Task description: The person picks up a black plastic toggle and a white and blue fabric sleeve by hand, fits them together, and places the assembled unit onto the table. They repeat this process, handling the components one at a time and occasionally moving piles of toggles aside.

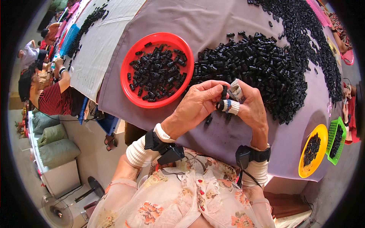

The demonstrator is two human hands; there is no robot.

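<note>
My left hand [197, 103] pinches a small black plastic part [224, 91] between thumb and fingertips, just in front of the big pile. My right hand [254, 109] closes around the same spot from the other side, its fingers wrapped in cloth finger covers [230, 106]. A dark bit shows at the lower cover's tip; whether it is a second part I cannot tell. Right behind both hands spreads a heap of black plastic parts [251, 66]. To the left of my hands, a round red tray [126, 81] holds many similar parts.
A purple cloth covers the table [167, 125]. At right are a yellow plate [322, 133] and a green basket [334, 123], both with black parts. Other people [57, 93] sit at the left and right edges. A fan [57, 211] stands on the floor at lower left.
</note>
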